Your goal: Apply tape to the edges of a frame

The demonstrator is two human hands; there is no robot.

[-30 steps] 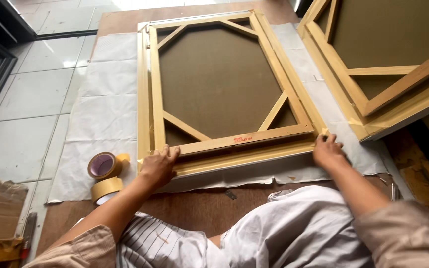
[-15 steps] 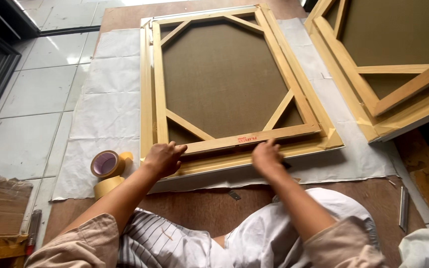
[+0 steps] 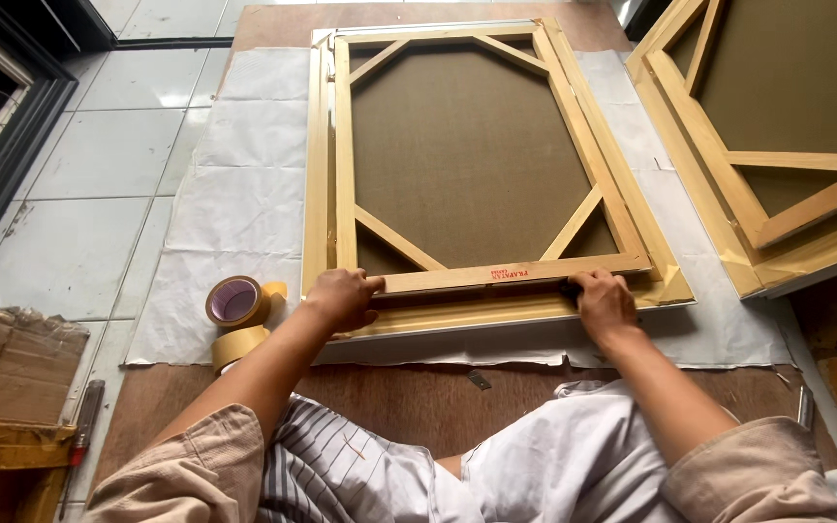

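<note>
Wooden frame (image 3: 488, 278) gripped by both hands (image 3: 343, 296) (near edge).

A framing or canvas workshop, set up on the floor, is being shown. A wooden stretcher frame (image 3: 481, 165) with corner braces is being laid on white paper sheets (image 3: 234, 194) just beyond both hands, and a second frame (image 3: 777, 145) is lying off to the right. Tape rolls (image 3: 239, 315) (two, stacked loosely) are sitting beside the left hand (image 3: 341, 298), on plywood and tile.
</note>
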